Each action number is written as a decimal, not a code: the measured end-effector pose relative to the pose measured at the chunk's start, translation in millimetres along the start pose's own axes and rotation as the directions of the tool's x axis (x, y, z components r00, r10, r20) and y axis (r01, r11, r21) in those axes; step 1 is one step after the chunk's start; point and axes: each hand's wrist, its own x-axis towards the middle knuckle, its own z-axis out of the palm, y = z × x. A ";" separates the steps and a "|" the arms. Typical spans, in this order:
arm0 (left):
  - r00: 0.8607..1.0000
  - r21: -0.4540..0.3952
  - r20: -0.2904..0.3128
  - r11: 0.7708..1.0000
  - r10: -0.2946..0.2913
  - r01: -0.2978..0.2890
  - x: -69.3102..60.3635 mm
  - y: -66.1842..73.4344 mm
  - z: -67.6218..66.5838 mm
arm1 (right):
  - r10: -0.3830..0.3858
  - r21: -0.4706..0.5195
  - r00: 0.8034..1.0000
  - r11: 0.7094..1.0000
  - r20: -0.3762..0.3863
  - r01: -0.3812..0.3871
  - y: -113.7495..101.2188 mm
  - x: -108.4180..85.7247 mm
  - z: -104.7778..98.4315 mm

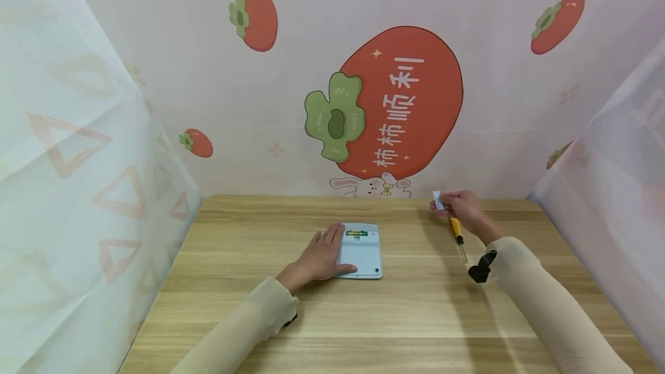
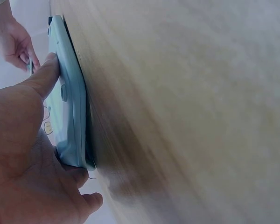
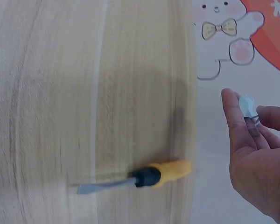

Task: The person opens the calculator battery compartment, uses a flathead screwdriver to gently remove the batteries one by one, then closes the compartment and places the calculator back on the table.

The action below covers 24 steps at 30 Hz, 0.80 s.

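Note:
A flat light-blue device (image 1: 368, 255) lies back side up on the wooden table. In its open battery compartment sits a green-and-yellow battery (image 1: 357, 234). My left hand (image 1: 323, 253) grips its left side, thumb (image 2: 49, 74) on the back and fingers along the edge. Raised near the table's far edge, my right hand (image 1: 462, 208) pinches a small light-blue battery cover (image 3: 247, 107) between thumb and fingers. Below that hand lies a screwdriver (image 3: 165, 172) with a yellow handle, black collar and flat metal blade; in the head view the hand hides its handle end.
The wooden table (image 1: 249, 305) ends at a white back sheet (image 1: 291, 103) printed with persimmons and a rabbit. White sheets also stand along its left and right sides. Black wrist mounts (image 1: 482, 267) show at my sleeves.

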 end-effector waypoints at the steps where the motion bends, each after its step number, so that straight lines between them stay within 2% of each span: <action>1: 1.000 0.000 -0.002 1.000 0.002 -0.002 0.1 -0.2 0.3 | 0.000 -0.004 1.000 1.000 -0.002 0.000 -0.3 -0.3 -2.5; 10: 1.000 -0.007 -0.008 1.000 0.007 -0.007 -0.5 0.0 -0.6 | 0.000 -0.033 1.000 0.999 -0.013 -0.001 7.3 -1.7 -27.8; 16: 1.000 -0.002 -0.007 1.000 0.006 -0.006 -2.0 0.8 -2.1 | 0.012 -0.100 0.999 0.995 -0.048 -0.017 12.2 -5.6 -43.0; 24: 1.000 0.006 -0.003 1.000 0.004 -0.004 -0.5 0.5 -1.2 | -0.011 -0.165 0.997 0.986 -0.076 -0.001 18.2 -12.4 -59.5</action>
